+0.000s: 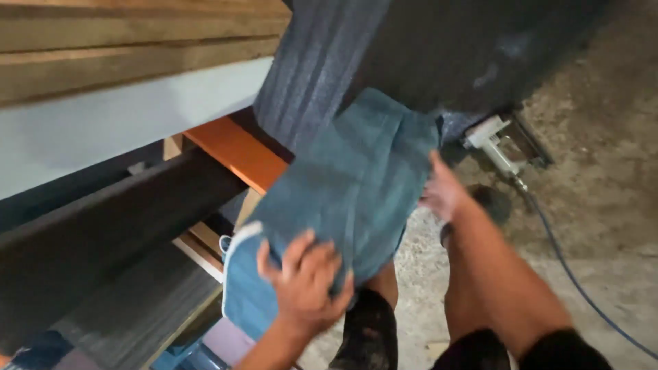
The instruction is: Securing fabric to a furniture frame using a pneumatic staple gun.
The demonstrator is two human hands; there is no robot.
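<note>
— While the head camera looks down, what do the hands have?

— Both are on a blue-green cloth (349, 185). The left hand (305, 281) presses its lower part, fingers curled over the fabric, gripping it near a white-edged hem. The right hand (442, 192) meets the cloth's right edge; it is blurred, so I cannot tell whether it pinches the fabric or only touches it.

— Where does the cloth sit?

— It drapes from under a dark ribbed panel (315, 68) at the top, hanging down between the two arms and over a long dark board (103, 233) that slants to the left.

— What else is around?

— An orange wooden piece (236, 151) shows just left of the cloth, beside the board. Behind it runs a pale beam (123, 116) with stacked planks (130, 41) above. To the right, on the rough concrete floor (603, 171), lies a white nail gun (497, 144), its blue hose (569, 267) trailing toward the lower right corner.
</note>
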